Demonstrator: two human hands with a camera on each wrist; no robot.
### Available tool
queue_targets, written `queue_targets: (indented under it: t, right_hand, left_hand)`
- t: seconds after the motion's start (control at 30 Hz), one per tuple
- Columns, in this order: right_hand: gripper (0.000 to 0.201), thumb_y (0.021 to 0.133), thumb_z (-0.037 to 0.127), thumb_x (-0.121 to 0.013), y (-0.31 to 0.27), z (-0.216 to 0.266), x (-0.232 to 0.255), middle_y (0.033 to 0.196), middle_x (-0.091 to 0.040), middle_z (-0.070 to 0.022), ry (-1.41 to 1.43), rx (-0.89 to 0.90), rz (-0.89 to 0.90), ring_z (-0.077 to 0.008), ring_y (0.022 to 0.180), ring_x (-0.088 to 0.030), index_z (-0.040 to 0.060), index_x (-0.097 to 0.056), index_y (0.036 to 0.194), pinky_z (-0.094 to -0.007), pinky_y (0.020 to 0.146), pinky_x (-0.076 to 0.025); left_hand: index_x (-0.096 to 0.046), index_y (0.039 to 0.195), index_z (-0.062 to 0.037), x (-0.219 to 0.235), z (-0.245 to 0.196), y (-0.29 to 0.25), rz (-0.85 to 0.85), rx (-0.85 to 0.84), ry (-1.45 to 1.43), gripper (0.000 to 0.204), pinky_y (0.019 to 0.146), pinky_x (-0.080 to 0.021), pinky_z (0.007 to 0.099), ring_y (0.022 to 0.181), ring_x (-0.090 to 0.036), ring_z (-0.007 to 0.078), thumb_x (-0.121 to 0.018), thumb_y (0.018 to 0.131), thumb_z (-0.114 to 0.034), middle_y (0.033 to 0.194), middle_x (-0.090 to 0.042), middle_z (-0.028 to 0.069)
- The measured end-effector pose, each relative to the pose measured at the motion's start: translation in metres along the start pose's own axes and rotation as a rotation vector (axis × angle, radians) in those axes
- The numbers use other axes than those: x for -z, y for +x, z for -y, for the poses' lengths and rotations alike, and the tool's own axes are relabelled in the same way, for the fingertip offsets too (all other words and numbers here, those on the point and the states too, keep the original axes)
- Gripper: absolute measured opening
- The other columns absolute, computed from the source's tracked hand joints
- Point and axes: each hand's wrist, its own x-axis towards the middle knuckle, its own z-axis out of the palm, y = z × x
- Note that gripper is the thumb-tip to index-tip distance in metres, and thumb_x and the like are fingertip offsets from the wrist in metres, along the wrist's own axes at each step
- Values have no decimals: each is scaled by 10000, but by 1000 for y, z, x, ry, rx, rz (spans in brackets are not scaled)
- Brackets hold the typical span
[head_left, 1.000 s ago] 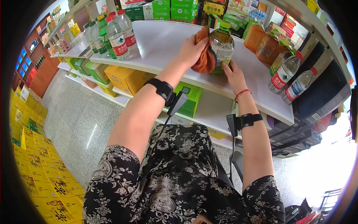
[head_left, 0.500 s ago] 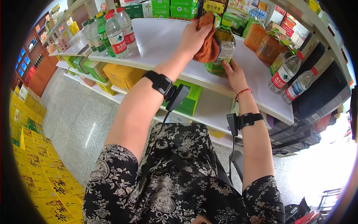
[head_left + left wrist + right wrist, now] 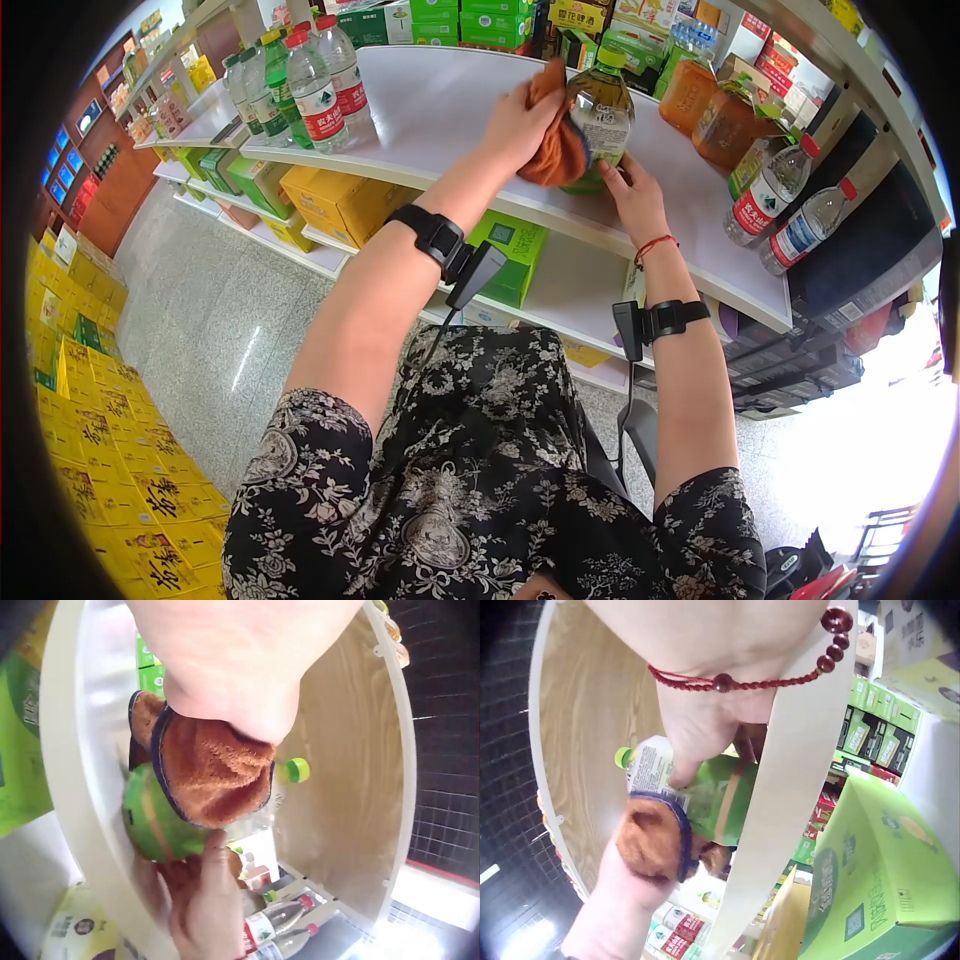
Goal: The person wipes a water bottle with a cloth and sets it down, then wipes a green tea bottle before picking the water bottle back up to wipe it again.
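In the head view a large bottle with a green cap and a printed label stands on the white shelf. My left hand grips an orange-brown cloth with dark edging and presses it to the bottle's left side. The thumb of my right hand lies on the near right side of the bottle, low down; in the right wrist view its other fingers are mostly hidden behind the bottle. The left wrist view shows the cloth covering much of the bottle, above its green base.
Several water bottles stand at the shelf's left. Large amber bottles and red-capped water bottles line the right side. Green boxes are stacked behind, and a yellow box and a green box sit on the lower shelf.
My left hand and the cloth rose along the bottle half a second ago and have since come back down its left side. The right hand stays on the bottle.
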Motion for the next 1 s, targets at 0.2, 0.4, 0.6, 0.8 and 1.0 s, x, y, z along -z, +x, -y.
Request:
queue_targets:
  t: [0.2, 0.4, 0.6, 0.8, 1.0]
  right_hand:
    - [652, 830, 381, -690, 8, -24, -4, 1124, -645, -151, 202, 70, -38, -205, 1051, -595, -9, -492, 1314, -310, 909, -439]
    - [681, 810, 302, -711, 5, -17, 1, 1179, -614, -140, 379, 43, 30, -198, 1034, -574, -13, -447, 1353, -305, 938, -418]
    - [770, 843, 271, -661, 2, -4, 1, 1406, -420, -158, 492, -6, 87, -210, 1249, -435, 14, -266, 1452, -308, 1035, -328]
    - [725, 883, 261, -593, 6, -15, -1, 1456, -357, -154, 540, -52, 208, -219, 1345, -330, 0, -235, 1458, -312, 1091, -252]
    - [741, 868, 255, -617, 4, -7, -1, 1426, -391, -168, 493, 35, 160, -230, 1320, -368, -16, -246, 1449, -316, 1087, -259]
  left_hand:
    - [-611, 1055, 53, 1, 33, -23, 23, 176, -24, 476, 790, -475, 367, 890, -650, 295, -574, 852, -376, 915, -672, 193]
    - [-589, 1102, 42, 7, -7, -3, -17, 56, -208, 489, 820, -461, 374, 934, -617, 300, -611, 826, -361, 979, -634, 224]
    - [-570, 1108, 31, 8, -65, -5, -185, -406, 273, 471, 857, -435, 365, 981, -556, 286, -614, 855, -363, 1019, -586, 178]
    - [-545, 1181, -5, 10, -20, -15, -56, -364, 344, 511, 855, -411, 436, 963, -500, 373, -604, 849, -388, 1112, -530, 241]
    - [-501, 1264, -69, 11, 15, -47, 47, -131, 340, 425, 870, -415, 441, 981, -496, 408, -513, 919, -316, 1167, -517, 274]
